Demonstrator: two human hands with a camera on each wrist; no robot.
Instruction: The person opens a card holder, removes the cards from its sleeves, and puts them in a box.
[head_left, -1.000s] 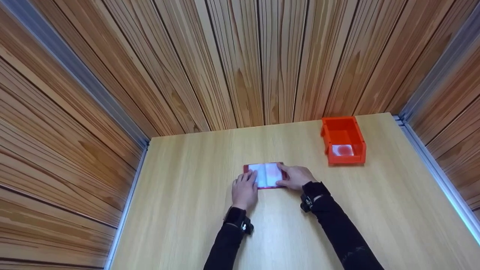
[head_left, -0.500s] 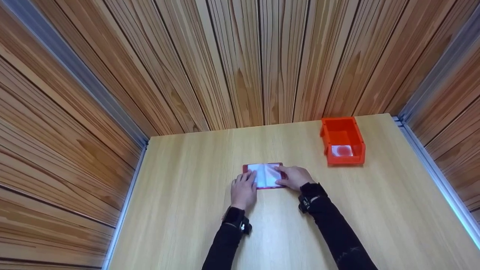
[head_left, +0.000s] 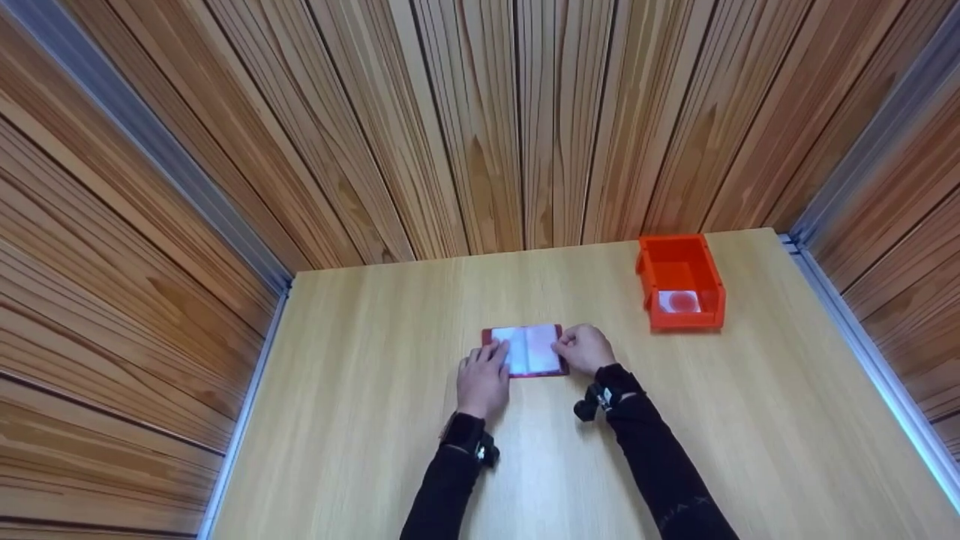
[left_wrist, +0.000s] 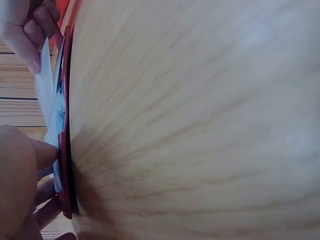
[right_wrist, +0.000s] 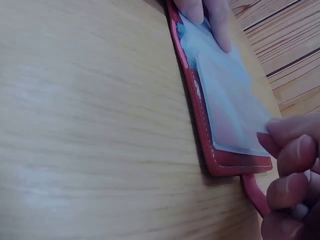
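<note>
A red card holder (head_left: 487,336) with stitched edges lies spread on the table, its clear plastic sleeves (right_wrist: 232,112) uppermost. My left hand (head_left: 482,382) rests on the left half, straight fingers pressing the sleeves down. At the right side, my right hand (head_left: 589,349) pinches the outer edge of the top sleeve between thumb and index finger. That sleeve is lifted at a slant from the cover in the left wrist view. The other right fingers are curled in beside a red strap (right_wrist: 254,192) that sticks out from the cover.
An orange bin (head_left: 688,321) stands at the back right of the wooden table (head_left: 360,420), with a white card (head_left: 679,301) bearing a red round mark near its front. Wood-panelled walls (head_left: 480,135) rise behind and at both sides.
My right hand has shifted from lying over the right sleeve to pinching its outer edge, fingers now curled and wrist turned. The left hand keeps its place on the card holder.
</note>
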